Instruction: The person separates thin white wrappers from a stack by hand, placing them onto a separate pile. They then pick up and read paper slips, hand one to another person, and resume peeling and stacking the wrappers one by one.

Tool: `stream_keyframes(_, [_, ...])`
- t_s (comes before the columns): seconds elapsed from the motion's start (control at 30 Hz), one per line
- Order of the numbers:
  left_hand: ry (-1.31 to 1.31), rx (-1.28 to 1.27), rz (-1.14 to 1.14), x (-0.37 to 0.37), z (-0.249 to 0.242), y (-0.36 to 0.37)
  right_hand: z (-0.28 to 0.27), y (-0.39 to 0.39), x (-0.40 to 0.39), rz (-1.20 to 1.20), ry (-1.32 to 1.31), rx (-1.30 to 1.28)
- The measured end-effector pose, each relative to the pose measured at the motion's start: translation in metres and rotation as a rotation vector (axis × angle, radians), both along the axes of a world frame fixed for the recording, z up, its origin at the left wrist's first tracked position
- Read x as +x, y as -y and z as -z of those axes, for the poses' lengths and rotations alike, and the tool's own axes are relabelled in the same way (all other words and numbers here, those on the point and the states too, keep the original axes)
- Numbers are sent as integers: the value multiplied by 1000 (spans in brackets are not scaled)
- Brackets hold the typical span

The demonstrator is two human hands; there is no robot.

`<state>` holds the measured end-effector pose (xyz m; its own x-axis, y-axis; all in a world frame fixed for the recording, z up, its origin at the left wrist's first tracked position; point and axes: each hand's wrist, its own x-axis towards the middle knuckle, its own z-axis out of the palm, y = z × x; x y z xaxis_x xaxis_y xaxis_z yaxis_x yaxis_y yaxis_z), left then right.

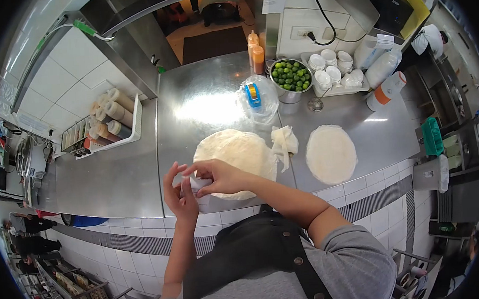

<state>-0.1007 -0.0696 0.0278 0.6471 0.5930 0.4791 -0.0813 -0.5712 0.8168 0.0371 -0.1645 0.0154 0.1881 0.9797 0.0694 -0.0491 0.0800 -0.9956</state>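
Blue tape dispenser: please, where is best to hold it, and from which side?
I would pinch the two long sides of the blue tape dispenser from above. It is narrow across, with its length pointing away from the person, and nothing covers it. The clear plastic bag around it may catch fingers.

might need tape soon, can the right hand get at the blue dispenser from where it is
Probably yes: the blue dispenser lies uncovered on clear plastic, with only flat dough between. The right hand seems busy with a small white item, though, and might need freeing first.
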Motion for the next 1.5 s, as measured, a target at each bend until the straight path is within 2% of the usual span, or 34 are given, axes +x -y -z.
stream_keyframes(0.03, [68,-11,-6,-10,1,-7,-3,-10,-11,46,75,68])
stream_keyframes(0.07, [76,94,-27,-24,9,-22,-7,-17,-23,86,103,-41])
stream_keyframes(0.1, [83,93,-30,-40,9,-33,-13,-26,-33,84,110,-42])
stream_keyframes(0.2, [118,-21,-27,-87,4,-60,-22,-62,-68,13,300,-26])
stream_keyframes(0.3, [101,-141,-115,-134,-4,-94,-21,-108,-104,117,440,93])
stream_keyframes(0.37, [-144,-430,-35,-184,13,-130,-24,-139,-123,91,399,27])
stream_keyframes(0.4, [-261,-440,-143,-207,9,-142,-11,-159,-133,119,353,12])
stream_keyframes(0.43, [-248,-465,-221,-231,13,-154,-20,-173,-144,104,423,-7])
stream_keyframes(0.5, [-21,-696,-342,-278,18,-175,-21,-208,-177,72,397,-138])
stream_keyframes(0.53, [2,-707,-427,-300,15,-184,-16,-227,-199,43,274,-34])
stream_keyframes(0.6, [237,-774,-505,-339,6,-199,-12,-265,-242,-35,183,-83])
stream_keyframes(0.63, [264,-768,-577,-360,5,-207,-12,-285,-263,-25,100,-137])
stream_keyframes(0.73, [387,-753,-715,-429,8,-235,-22,-341,-337,-194,-32,-146])
stream_keyframes(0.83, [464,-778,-863,-497,20,-260,7,-412,-405,-308,-27,-104])
stream_keyframes(0.97, [531,-807,-996,-589,46,-300,12,-498,-516,-449,-40,-159])
stream_keyframes(1.13, [640,-778,-1187,-692,68,-382,39,-620,-650,-731,-197,-104])
stream_keyframes(1.23, [650,-766,-1264,-752,60,-439,20,-690,-726,-796,-225,-115])
stream_keyframes(1.37, [604,-720,-1329,-826,39,-497,24,-774,-834,-909,-27,-65])
stream_keyframes(1.43, [570,-721,-1349,-870,49,-514,21,-804,-896,-1025,81,160])
stream_keyframes(1.5, [272,-564,-1493,-906,60,-535,3,-834,-947,-1249,331,338])
